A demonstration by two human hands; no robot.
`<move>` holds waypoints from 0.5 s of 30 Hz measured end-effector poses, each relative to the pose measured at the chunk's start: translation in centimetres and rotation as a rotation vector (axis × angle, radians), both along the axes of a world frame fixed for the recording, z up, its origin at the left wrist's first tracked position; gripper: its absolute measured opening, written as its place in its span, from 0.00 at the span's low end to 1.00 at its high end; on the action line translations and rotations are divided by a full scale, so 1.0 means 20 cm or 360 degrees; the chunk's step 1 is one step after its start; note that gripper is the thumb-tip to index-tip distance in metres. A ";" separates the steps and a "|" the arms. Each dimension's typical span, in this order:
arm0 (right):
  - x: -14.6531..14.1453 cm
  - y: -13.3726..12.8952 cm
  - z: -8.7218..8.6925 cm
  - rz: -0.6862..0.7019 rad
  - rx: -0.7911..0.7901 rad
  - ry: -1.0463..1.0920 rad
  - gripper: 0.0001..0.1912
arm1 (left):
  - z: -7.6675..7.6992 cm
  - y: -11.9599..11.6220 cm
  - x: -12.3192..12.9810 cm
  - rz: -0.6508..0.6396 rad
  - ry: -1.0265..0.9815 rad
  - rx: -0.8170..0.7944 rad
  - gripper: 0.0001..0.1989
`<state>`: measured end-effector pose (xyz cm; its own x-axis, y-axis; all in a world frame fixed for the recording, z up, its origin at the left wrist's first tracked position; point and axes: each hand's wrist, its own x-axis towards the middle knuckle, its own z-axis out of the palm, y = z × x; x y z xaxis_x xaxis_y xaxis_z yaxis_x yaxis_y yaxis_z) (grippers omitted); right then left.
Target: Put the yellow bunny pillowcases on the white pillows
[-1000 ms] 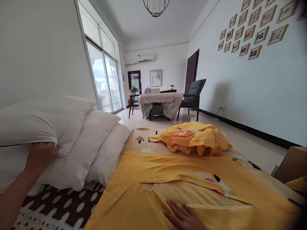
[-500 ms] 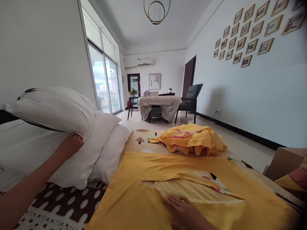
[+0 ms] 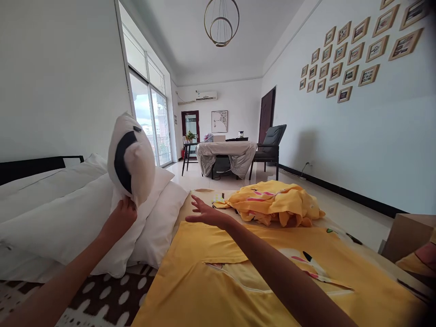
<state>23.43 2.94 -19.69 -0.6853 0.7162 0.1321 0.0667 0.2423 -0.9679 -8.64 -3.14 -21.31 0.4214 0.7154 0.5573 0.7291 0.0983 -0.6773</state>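
My left hand [image 3: 125, 215] is closed on the lower corner of a white pillow [image 3: 145, 159] with a black band, which stands on end in the air above a stack of white pillows [image 3: 78, 206]. Fingers spread, my right hand [image 3: 206, 212] reaches toward it and touches nothing. Below my right forearm lies a flat yellow pillowcase [image 3: 184, 277]. Its slit opening [image 3: 245, 274] gapes in the middle, partly hidden by that forearm.
A crumpled yellow printed cloth [image 3: 275, 200] lies on the far part of the bed. Brown patterned bedding [image 3: 112, 290] shows at the lower left. At the right edge stands a cardboard box [image 3: 407, 236]. A covered table [image 3: 226, 147] and a black chair [image 3: 272, 143] are farther back.
My left hand has lifted the banded pillow off the stack, swinging it upright and rightward. My right hand has left the pillowcase opening and moved up and left, its fingers now spread.
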 end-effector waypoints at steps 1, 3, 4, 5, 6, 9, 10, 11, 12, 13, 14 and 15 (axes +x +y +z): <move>-0.05 0.04 0.00 -0.0013 -0.0100 0.0150 0.63 | -0.02 0.01 0.01 0.0023 -0.0093 0.0035 0.21; -0.16 0.10 0.00 -0.0083 -0.0245 0.0500 0.58 | -0.08 0.04 0.02 0.0006 -0.0356 0.0054 0.21; -0.22 0.13 -0.02 -0.0136 -0.0290 0.0639 0.53 | -0.11 0.06 0.03 -0.0057 -0.0511 0.0028 0.21; -0.27 0.16 -0.04 -0.0200 -0.0325 0.0726 0.47 | -0.15 0.07 0.03 -0.0166 -0.0674 -0.0014 0.20; -0.33 0.18 -0.07 -0.0276 -0.0357 0.0760 0.41 | -0.18 0.09 0.03 -0.0314 -0.0861 -0.0040 0.19; -0.45 0.24 -0.21 -0.0557 -0.0525 0.0757 0.30 | -0.27 0.14 0.02 -0.0815 -0.1501 -0.0015 0.12; -0.48 0.25 -0.27 -0.0659 -0.0606 0.0738 0.29 | -0.28 0.15 0.02 -0.0944 -0.1682 -0.0015 0.10; -0.50 0.26 -0.33 -0.0760 -0.0690 0.0711 0.29 | -0.29 0.17 0.02 -0.1038 -0.1832 -0.0037 0.09; -0.51 0.28 -0.39 -0.0855 -0.0768 0.0679 0.28 | -0.30 0.18 0.02 -0.1099 -0.1942 -0.0080 0.09; -0.51 0.29 -0.43 -0.0946 -0.0833 0.0645 0.28 | -0.30 0.20 0.03 -0.1132 -0.2020 -0.0130 0.10; -0.51 0.31 -0.47 -0.1030 -0.0879 0.0614 0.26 | -0.29 0.21 0.04 -0.1153 -0.2079 -0.0163 0.10; -0.50 0.33 -0.49 -0.1103 -0.0903 0.0589 0.24 | -0.28 0.22 0.05 -0.1168 -0.2121 -0.0180 0.11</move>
